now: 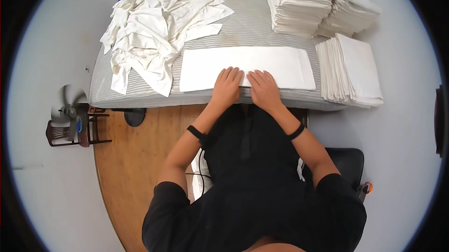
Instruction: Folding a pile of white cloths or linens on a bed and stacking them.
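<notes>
A long rectangle of folded white cloth [276, 62] lies flat on a striped mattress [238, 32], close to its near edge. My left hand [228, 86] rests on the middle of the cloth's near side, fingers stretched forward. Beside it, a small gap away, my right hand [264, 88] lies in the same way, palm down. Neither hand grips anything. A loose heap of crumpled white cloths [145, 32] spreads over the mattress to the left.
Tall stacks of folded white cloths [299, 4] stand at the far right, with a shorter stack [348, 69] nearer. A fan [70, 111] and a dark wooden chair [91, 128] are at the left. A black seat [343, 165] is at my right.
</notes>
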`<state>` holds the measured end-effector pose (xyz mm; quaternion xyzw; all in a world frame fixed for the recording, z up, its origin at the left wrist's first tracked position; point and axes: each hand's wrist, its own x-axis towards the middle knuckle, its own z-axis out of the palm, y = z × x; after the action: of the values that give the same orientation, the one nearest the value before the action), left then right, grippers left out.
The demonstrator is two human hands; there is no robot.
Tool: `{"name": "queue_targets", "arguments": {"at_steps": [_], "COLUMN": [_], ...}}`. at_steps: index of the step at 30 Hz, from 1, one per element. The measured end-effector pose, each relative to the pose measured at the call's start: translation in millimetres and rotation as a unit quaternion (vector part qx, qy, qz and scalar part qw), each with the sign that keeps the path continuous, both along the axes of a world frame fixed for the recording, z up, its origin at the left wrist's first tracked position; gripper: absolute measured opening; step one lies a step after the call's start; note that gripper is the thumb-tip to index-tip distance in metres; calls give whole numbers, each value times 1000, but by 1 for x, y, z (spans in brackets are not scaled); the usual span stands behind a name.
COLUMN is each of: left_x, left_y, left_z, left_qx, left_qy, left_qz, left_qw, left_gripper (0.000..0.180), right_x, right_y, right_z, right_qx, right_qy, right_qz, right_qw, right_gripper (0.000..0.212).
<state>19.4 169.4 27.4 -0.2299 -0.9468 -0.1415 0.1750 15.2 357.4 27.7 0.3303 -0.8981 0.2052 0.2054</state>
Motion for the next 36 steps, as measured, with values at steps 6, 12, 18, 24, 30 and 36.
{"name": "queue_targets", "arguments": {"at_steps": [6, 12, 18, 24, 30, 36], "left_x": [-7, 7, 14, -1, -70, -74], "left_y": [-37, -133, -186, -181, -193, -122], "left_z": [4, -6, -8, 107, 82, 18], "left_qx": [-31, 21, 291, 518, 485, 116], "left_qy": [-22, 12, -83, -136, -208, -16], "left_qz": [39, 93, 105, 188, 145, 202], "left_qw": [999, 995, 947, 824, 837, 972], "left_gripper": [44, 64, 54, 26, 33, 41], "right_x": [-26, -28, -23, -52, -118, -108], "right_y": [17, 185, 195, 194, 193, 127], "right_z": [-17, -32, 4, 86, 59, -2], "right_qx": [-3, 40, -103, -373, -238, 21], "right_qy": [37, -73, -155, -219, -220, -40], "right_qz": [-13, -163, -124, -217, -230, -283], "right_qw": [999, 983, 975, 875, 918, 958], "right_gripper": [42, 56, 46, 26, 27, 35]}}
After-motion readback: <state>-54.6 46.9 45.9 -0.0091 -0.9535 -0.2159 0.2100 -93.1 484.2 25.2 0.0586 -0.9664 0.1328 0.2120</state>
